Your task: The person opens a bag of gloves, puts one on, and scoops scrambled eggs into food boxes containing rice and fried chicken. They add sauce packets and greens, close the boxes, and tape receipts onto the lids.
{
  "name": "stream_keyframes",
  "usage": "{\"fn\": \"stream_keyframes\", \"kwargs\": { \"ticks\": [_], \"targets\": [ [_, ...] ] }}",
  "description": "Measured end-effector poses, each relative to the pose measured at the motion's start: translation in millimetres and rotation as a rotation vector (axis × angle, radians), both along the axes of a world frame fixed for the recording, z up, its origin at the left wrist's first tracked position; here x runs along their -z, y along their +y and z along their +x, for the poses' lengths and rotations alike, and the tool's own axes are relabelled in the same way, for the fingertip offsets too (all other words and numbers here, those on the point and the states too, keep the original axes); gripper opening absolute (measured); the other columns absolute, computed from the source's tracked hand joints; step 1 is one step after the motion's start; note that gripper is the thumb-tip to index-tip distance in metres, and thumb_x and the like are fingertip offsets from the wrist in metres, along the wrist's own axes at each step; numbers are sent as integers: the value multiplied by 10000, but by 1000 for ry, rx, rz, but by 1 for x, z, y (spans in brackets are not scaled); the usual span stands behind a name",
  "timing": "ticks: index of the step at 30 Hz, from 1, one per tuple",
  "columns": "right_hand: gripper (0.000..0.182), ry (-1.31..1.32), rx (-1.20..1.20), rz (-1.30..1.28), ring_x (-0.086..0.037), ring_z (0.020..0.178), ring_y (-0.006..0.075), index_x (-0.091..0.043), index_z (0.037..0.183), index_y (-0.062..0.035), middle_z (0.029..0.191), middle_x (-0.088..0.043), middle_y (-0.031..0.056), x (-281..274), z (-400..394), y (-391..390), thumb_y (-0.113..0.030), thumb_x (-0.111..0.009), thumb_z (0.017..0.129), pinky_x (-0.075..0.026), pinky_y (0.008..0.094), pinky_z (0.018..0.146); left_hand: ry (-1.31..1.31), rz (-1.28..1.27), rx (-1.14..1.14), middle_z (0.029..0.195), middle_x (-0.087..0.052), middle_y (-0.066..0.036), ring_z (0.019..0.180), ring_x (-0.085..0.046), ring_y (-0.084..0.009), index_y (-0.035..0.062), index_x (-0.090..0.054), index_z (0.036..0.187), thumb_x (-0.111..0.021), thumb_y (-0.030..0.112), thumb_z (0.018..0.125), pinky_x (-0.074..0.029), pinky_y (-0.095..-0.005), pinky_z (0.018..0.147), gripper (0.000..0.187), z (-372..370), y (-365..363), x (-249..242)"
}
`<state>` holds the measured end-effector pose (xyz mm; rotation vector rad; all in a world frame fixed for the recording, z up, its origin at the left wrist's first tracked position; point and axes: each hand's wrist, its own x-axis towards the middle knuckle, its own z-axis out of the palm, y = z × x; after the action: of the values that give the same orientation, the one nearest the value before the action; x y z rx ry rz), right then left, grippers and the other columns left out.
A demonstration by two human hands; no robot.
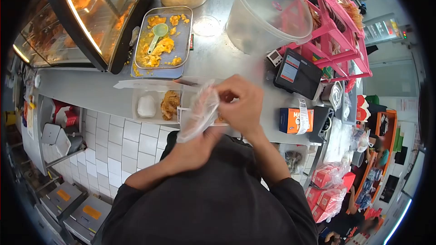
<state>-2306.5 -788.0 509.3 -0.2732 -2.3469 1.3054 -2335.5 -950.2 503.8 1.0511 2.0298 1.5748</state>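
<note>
My left hand (200,124) is in a clear plastic glove (205,104), its fingers stretched out upward inside the thin film. My right hand (240,104) is closed, its fingers pinching the glove near the left fingertips. Just behind and left of my hands stands an open white paper box (153,119). In it lie a white wrapped lump (146,106) and a piece of fried chicken (170,105). More of a white box shows behind the glove, but my hands mostly hide its contents.
A wire-rimmed tray (187,16) holds yellow crumbly food and a green scoop (160,30). Around it stand a glass food warmer (86,18), a clear tub (268,13), a pink rack (338,27), a tablet (297,73) and an orange-blue box (290,121). A co-worker (349,224) is at lower right.
</note>
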Motion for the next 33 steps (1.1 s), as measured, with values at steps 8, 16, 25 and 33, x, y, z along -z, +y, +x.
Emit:
{"fn": "stream_keyframes", "kwargs": {
  "ticks": [8,16,25,33],
  "targets": [
    [374,-153,260,-477,-677,735,158,-607,1098,-58,928,-630,98,69,-92,120,28,-692,744,-533,311,619,-255,223,-311,1281,-622,-153,1087,-643,-224,-7,-493,1357,-563,182,990,-506,-323,903,419,-73,-88,-25],
    [500,-603,-367,259,-706,943,269,-541,1293,-65,1161,-656,201,-29,-85,133,-33,-691,817,-563,357,796,-225,-551,-600,1245,-629,-143,1022,-643,-249,25,-521,1349,-587,149,970,-511,-351,846,405,-63,-165,30],
    [721,-1119,-231,889,-715,753,394,-420,1357,-5,1160,-619,301,192,-244,386,-198,-770,756,-599,406,680,-269,-1096,-48,1121,-695,-108,1048,-649,-327,167,-665,1170,-695,319,871,-550,-419,833,337,197,-365,317],
    [319,-986,-341,670,-692,640,326,-683,1011,-24,710,-683,195,163,-250,376,-159,-716,724,-568,410,615,-158,-1078,233,1097,-691,-156,995,-668,-326,120,-638,1172,-550,294,957,-543,-430,820,290,128,-285,276]
  ]
}}
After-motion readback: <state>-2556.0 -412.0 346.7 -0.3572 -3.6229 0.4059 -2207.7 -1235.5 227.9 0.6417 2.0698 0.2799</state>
